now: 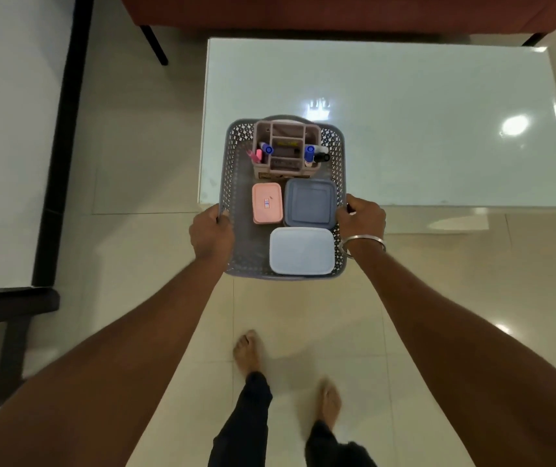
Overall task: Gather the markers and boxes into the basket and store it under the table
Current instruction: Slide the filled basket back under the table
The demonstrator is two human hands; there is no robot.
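The left hand and right hand each hold a long side rim of the grey perforated basket. Each grip is closed: fingers curled over the rim, thumb on the inner side. The basket spans the gap between the two grips, held level, with its far end over the near edge of the white worktop. Between the grips lie a pink box, a grey-blue box and, nearer the body, a pale blue box. Beyond the grips stands a compartmented holder carrying the markers.
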